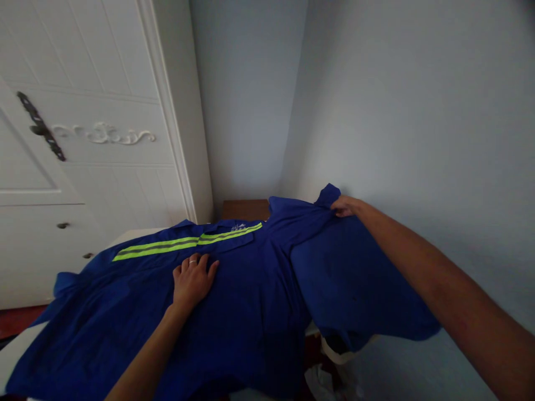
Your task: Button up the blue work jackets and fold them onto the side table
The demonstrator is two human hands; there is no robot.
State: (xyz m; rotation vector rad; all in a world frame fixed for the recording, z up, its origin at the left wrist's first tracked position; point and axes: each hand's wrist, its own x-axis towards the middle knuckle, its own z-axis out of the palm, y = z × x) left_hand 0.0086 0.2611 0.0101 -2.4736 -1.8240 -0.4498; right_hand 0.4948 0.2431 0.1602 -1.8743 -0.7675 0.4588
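A dark blue garment (234,301) with a yellow-green and grey reflective stripe (159,247) lies spread over a pale surface (20,348). My left hand (193,281), with a ring on one finger, rests flat on the cloth just below the stripe, fingers spread. At the right, my right hand (346,206) pinches the garment near its edge and holds that part raised. Lighter blue cloth (351,278) hangs below my right hand. A small pale print shows above the stripe's right end.
A white cabinet (104,61) with dark metal handles stands at the left. Grey-blue walls (401,111) meet in a corner ahead. Behind the garment is a brown wooden surface (245,209). A white rimmed container (336,352) is partly visible below the hanging cloth.
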